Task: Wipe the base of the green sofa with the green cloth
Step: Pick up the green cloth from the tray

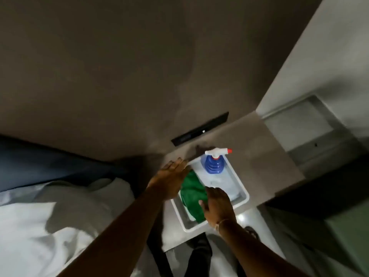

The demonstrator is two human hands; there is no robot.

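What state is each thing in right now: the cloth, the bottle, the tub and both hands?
green cloth: crumpled, lying in the tub, not lifted yet.
spray bottle: upright in the tub's far end, untouched.
white tub: on the grey counter, holding cloth and bottle.
left hand: open and flat over the tub's left edge.
right hand: fingers open, resting on the cloth.

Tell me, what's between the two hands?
The green cloth lies between the left hand and right hand, inside the white tray, in the head view.

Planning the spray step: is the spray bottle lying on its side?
No, the spray bottle stands upright in the white tray.
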